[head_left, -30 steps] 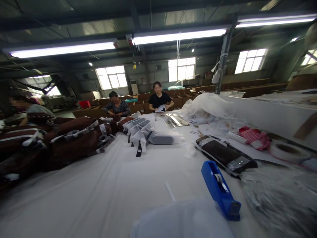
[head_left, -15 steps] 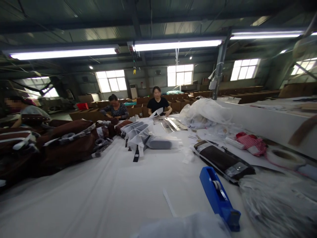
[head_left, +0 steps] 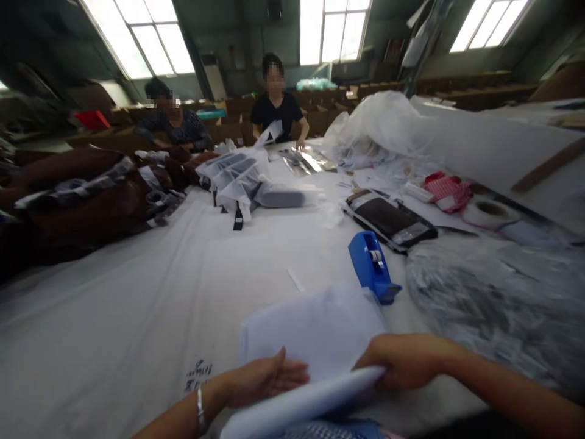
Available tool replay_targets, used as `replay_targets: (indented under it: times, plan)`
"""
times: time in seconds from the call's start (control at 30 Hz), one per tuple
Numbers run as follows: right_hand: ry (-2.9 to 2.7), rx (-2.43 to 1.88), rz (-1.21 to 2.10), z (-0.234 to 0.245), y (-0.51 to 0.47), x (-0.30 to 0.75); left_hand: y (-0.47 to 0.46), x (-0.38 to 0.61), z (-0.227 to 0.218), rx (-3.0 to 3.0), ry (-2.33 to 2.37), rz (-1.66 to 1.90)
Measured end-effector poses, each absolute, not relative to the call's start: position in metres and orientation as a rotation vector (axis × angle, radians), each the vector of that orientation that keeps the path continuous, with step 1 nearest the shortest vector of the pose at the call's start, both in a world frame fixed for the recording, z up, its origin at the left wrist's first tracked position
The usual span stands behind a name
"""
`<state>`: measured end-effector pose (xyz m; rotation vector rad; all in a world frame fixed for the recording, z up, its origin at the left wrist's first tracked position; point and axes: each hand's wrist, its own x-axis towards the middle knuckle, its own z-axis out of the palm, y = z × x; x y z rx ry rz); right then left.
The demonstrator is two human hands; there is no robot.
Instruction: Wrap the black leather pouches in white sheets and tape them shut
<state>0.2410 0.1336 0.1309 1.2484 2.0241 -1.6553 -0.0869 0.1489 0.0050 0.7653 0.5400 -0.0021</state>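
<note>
Near the front of the white-covered table lies a stack of thin white paper sheets [head_left: 315, 323]. My right hand [head_left: 400, 360] has its fingers closed on the right end of a folded-over white sheet [head_left: 315, 393] at the near edge. Fingers stretched out and thumb raised, my left hand [head_left: 269, 378] is beside that fold, above the stack; a bracelet circles the wrist. Just beyond the stack's far right corner stands a blue tape dispenser [head_left: 372, 265].
Brown bags [head_left: 91, 183] are heaped on the left. Paper-wrapped grey items [head_left: 247, 183] lie mid-table. To the right are a dark packed item [head_left: 388, 216], a tape roll [head_left: 491, 213] and a pile of clear plastic bags [head_left: 484, 299]. Across the table, a person [head_left: 276, 110] handles sheets.
My view has tilted downward. Both my hands have come into view at the white paper, and its near edge is now folded over with my right hand holding it.
</note>
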Motion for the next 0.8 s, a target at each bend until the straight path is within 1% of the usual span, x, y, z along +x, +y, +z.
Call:
replay_targets:
  times: [0.07,0.13,0.27,0.4,0.5,0.63,0.73,0.8]
  plan:
    - [1.983,1.097,-1.749,0.122,0.149,0.245,0.141,-0.098,0.003,0.647,0.544,0.005]
    - [1.918,1.023,-1.776,0.115,0.164,0.246,0.134,-0.100,0.009,0.588,0.521,0.003]
    - [1.791,0.986,-1.820,0.107,0.187,0.245,0.131,-0.100,0.036,0.599,0.544,0.000]
    - [1.564,0.995,-1.989,0.093,0.210,0.249,0.140,-0.123,0.052,0.564,0.704,0.033]
    - [1.361,0.992,-2.081,0.082,0.231,0.249,0.142,-0.148,0.047,0.506,0.755,0.100]
    - [1.191,1.007,-2.091,0.066,0.259,0.243,0.134,-0.171,0.035,0.493,0.836,0.176]
    - [1.186,0.965,-2.075,0.057,0.274,0.237,0.133,-0.171,0.035,0.670,0.992,0.167]
    - [1.292,0.960,-2.008,0.056,0.279,0.234,0.137,-0.164,0.036,0.832,1.129,0.132]
